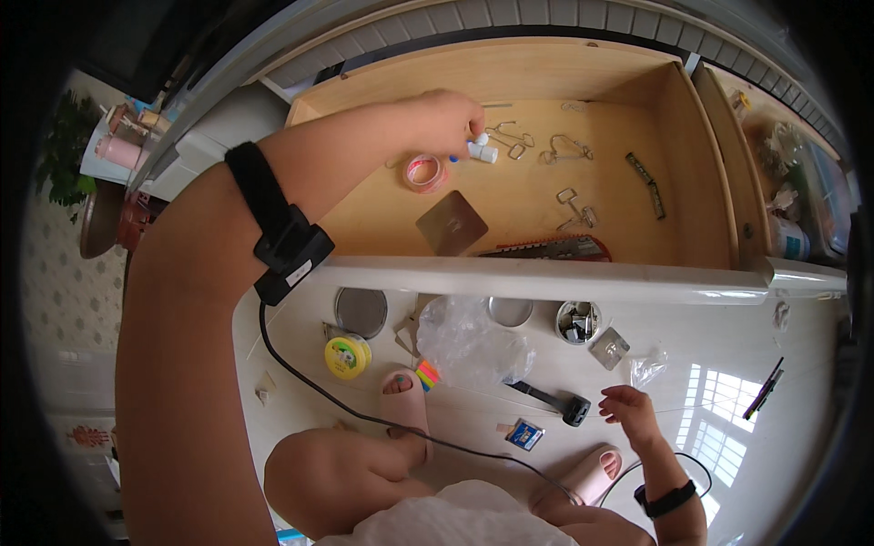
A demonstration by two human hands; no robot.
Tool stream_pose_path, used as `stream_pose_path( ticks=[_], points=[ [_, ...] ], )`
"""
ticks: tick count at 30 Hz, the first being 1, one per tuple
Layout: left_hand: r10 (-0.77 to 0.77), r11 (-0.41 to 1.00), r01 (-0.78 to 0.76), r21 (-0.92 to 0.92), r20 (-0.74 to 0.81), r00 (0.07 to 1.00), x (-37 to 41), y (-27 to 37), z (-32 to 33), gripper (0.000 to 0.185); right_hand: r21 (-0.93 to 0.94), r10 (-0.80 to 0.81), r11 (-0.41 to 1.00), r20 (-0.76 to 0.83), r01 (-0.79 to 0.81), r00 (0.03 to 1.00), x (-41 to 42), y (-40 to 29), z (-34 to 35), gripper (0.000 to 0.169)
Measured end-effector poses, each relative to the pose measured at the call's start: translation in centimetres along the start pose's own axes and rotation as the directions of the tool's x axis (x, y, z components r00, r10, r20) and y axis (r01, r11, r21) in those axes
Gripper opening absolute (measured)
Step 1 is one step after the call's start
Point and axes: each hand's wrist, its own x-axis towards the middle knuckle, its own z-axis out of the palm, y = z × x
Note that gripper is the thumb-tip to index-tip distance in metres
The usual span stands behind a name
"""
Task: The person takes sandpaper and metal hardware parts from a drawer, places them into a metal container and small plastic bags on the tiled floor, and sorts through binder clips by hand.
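My left hand point(454, 123) reaches into an open wooden drawer point(532, 68). Its fingers curl on a small white plastic bottle point(485, 153); blue bits show beside it, and my palm side is hidden. Close by in the drawer stand a roll of clear tape point(425, 173) and a square metallic plate point(452, 223). Wire clips point(511, 140) lie just past my fingertips. Over the floor, my right hand point(631, 415) has loosely bent fingers and nothing visible in it. Nearest to it is a black strap with a small black device point(575, 411).
Two batteries point(645, 185) and a red-edged tool point(553, 248) lie in the drawer. On the glossy floor point(683, 341) are a clear plastic bag point(471, 341), a yellow round tin point(347, 356), a can of metal clips point(578, 322) and colored sticky tabs point(427, 375). A black cable point(382, 422) crosses my legs.
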Motion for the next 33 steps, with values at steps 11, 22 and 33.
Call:
stream_pose_path(
  ticks=[11, 22, 33],
  points=[
    [0.005, 0.988, -0.028, 0.149, 0.157, 0.988, 0.9, 1.0, 0.1, 0.036, 0.05, 0.048, 0.997, 0.081, -0.052, 0.996, 1.3, 2.5, 1.9, 0.024],
    [0.014, 0.703, -0.03, -0.71, -0.029, 0.999, -2.3, 3.4, -4.2, 0.03, 0.007, -0.131, 0.991, 0.022, 0.131, 0.991, 0.4, 0.3, -0.3, 0.025],
    [0.617, 0.592, -0.496, -0.635, -0.038, 0.786, -7.3, 22.2, -3.5, 0.037, 0.391, -0.801, 0.551, 0.0, 0.737, 0.599, -12.6, -18.0, -0.7, 0.051]
  ],
)
